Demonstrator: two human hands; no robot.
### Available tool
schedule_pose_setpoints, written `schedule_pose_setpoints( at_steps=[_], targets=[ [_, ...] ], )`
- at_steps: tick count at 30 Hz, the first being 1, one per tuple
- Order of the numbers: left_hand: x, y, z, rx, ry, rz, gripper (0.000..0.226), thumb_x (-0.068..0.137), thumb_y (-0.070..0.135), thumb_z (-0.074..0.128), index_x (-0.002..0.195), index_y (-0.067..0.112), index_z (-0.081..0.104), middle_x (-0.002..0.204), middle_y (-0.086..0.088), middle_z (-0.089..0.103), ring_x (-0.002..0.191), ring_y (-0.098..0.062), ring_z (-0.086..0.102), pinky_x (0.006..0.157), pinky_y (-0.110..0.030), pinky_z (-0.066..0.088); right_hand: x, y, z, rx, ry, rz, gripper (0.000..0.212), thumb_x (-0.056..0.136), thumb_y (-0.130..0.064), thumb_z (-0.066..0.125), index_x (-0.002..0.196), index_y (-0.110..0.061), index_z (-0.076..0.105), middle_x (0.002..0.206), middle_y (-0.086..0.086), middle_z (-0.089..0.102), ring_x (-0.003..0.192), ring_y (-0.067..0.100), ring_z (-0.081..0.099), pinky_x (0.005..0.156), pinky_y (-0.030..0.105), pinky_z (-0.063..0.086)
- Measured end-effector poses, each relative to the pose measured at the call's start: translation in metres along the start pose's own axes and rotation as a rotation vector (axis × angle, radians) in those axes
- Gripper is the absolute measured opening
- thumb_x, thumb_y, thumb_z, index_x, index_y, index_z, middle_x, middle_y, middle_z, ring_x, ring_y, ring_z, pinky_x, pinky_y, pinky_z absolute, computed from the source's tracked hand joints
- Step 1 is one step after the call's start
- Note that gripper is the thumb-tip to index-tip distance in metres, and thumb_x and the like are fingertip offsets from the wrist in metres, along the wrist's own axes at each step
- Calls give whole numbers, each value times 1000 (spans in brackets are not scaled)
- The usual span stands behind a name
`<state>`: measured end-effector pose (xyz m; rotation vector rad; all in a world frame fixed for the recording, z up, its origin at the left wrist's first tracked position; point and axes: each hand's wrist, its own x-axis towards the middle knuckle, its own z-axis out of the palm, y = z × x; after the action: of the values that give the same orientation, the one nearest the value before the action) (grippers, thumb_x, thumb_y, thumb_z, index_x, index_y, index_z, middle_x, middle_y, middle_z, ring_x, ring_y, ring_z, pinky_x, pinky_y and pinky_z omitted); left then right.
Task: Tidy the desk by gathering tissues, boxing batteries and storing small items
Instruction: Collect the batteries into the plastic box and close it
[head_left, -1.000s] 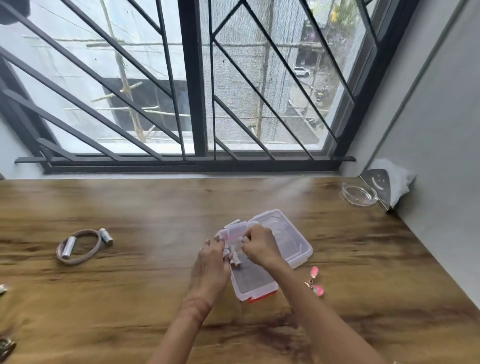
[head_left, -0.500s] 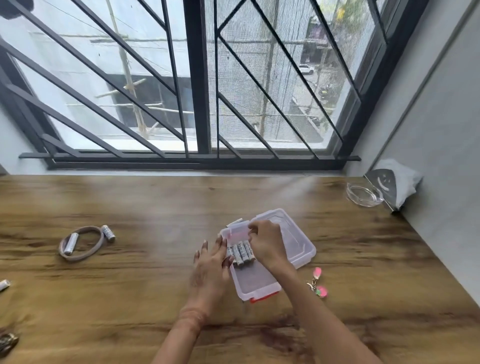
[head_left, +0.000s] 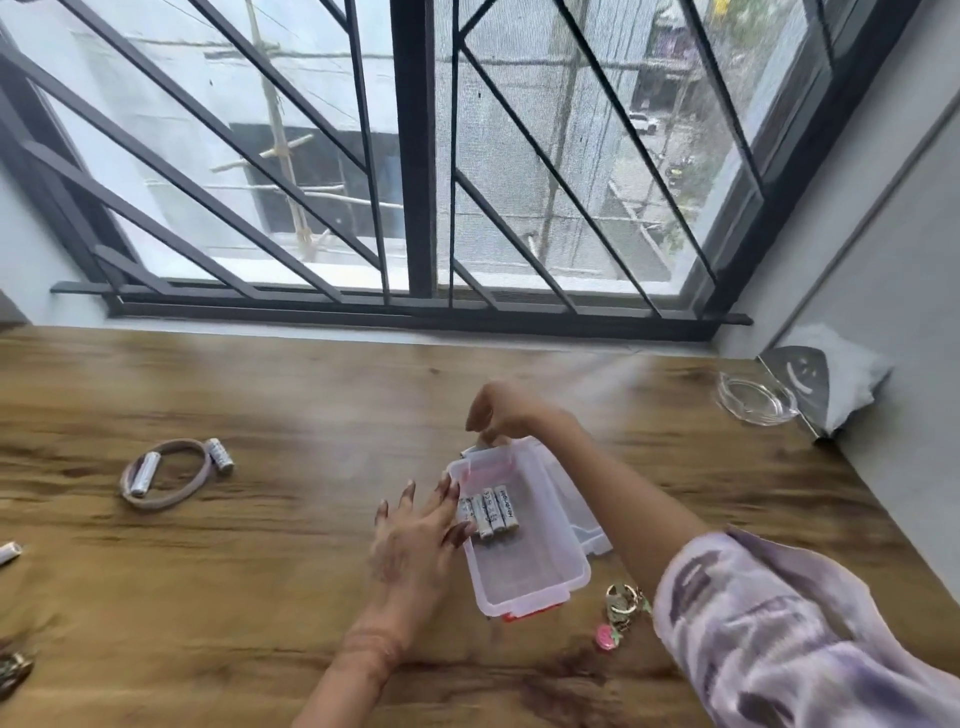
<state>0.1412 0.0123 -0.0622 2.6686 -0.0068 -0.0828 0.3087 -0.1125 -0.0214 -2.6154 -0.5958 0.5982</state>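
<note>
4 batteries (head_left: 491, 512) lie side by side in the clear plastic box (head_left: 530, 577) on the bench (head_left: 260, 571). The left hand (head_left: 415, 545) rests its straight, spread fingers on the box's left rim. The right hand (head_left: 501, 410) curls its fingers at the box's far end; whether they grip anything cannot be told.

A barred window (head_left: 415, 156) rises behind the wooden desk (head_left: 260, 597); a glass dish (head_left: 753, 400) sits far right

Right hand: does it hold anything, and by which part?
Cannot tell: the right hand curls its fingertips over a small grey thing behind the box, but the grip itself is hidden.
</note>
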Motion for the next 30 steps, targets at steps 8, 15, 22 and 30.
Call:
schedule_pose_setpoints(
  at_steps=[8, 15, 22, 30],
  targets=[
    [3, -1, -6, -45, 48, 11, 54, 91, 44, 46, 142, 30, 31, 147, 16, 32, 143, -18, 20, 116, -39, 6, 14, 0, 13, -186, -38, -85, 16, 79, -16, 72, 91, -6, 74, 90, 11, 73, 70, 12, 56, 56, 17, 39],
    [8, -6, -4, -78, 40, -18, 54, 87, 49, 49, 138, 35, 37, 143, 22, 37, 142, -10, 19, 116, -34, 0, -33, -3, -1, 376, 458, 37, 21, 73, -15, 77, 90, -3, 71, 78, 15, 72, 58, 11, 58, 59, 25, 47],
    [6, -8, -1, -82, 49, -9, 56, 87, 52, 48, 139, 36, 35, 144, 21, 35, 142, -10, 21, 115, -34, 2, -102, -10, 44, 355, 591, 269, 9, 73, -11, 74, 70, -11, 66, 70, 12, 70, 64, 19, 67, 66, 35, 56],
    [5, -7, -2, -57, 31, -12, 55, 89, 52, 43, 140, 36, 32, 147, 21, 32, 142, -11, 19, 115, -33, 1, -108, -35, 72, -163, 444, 301, 29, 89, 4, 40, 111, -4, 57, 107, 14, 63, 98, 32, 62, 74, 35, 49]
  ],
)
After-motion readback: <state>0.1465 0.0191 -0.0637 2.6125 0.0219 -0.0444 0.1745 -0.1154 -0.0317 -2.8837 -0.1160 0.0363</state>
